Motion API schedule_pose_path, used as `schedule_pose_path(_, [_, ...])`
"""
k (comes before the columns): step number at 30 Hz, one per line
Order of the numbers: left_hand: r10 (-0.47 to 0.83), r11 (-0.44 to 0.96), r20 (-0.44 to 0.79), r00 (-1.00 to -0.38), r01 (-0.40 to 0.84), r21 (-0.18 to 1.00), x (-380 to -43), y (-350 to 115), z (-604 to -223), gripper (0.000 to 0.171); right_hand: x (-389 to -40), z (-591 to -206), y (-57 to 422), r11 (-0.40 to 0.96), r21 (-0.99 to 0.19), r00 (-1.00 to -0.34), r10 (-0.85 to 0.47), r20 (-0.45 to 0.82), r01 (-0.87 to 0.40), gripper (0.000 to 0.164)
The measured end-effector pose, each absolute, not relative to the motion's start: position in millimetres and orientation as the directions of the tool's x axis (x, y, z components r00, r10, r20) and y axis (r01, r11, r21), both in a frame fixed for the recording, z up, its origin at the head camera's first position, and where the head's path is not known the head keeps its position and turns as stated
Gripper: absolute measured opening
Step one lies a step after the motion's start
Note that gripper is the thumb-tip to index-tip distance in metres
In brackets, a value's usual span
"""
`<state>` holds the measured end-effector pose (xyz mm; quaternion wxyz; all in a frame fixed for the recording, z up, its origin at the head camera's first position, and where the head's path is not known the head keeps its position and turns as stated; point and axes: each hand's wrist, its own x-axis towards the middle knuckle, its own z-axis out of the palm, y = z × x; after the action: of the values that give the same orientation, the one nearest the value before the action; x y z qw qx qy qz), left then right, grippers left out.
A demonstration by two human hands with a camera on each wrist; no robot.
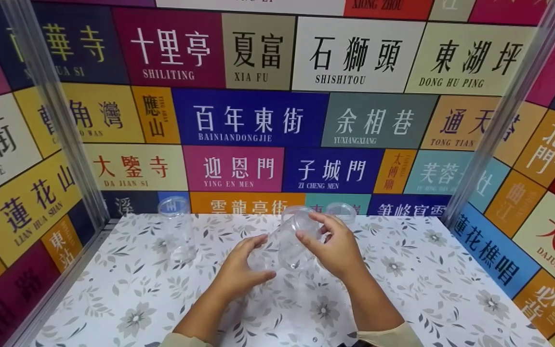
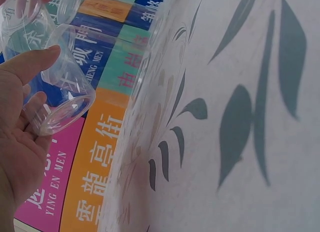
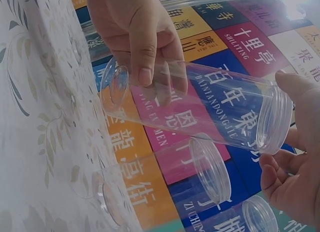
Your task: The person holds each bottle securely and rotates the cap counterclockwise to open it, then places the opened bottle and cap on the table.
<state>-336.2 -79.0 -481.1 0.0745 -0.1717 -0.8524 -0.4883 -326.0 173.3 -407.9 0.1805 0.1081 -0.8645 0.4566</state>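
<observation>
A clear plastic cup (image 3: 200,104) hangs tilted between both hands, its wide ringed rim toward the right hand and its narrower base toward the left. My right hand (image 1: 337,248) grips it near the rim with thumb and fingers. My left hand (image 1: 241,267) is beside the lower part, thumb and fingers spread apart. In the right wrist view, the left hand (image 3: 140,36) overlaps the cup near its base, some fingers showing through the clear wall. A second clear cup (image 3: 212,167) stands upright on the table just behind the held one.
Another clear cup (image 1: 176,233) stands at the back left of the flower-patterned table (image 1: 393,299). One more cup (image 1: 342,212) is at the back right. Panels of colourful lettering (image 1: 253,118) rise behind the table, with metal posts (image 1: 494,120) at the corners.
</observation>
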Motion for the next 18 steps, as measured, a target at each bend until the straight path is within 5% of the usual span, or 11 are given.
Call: schedule_pose_path(18, [0.201, 0.456, 0.258, -0.945, 0.323, 0.829, -336.5, -77.6, -480.4, 0.084, -324.9, -406.7, 173.7, 0.479, -0.804, -0.925, -0.051, 0.376, -0.353, 0.053])
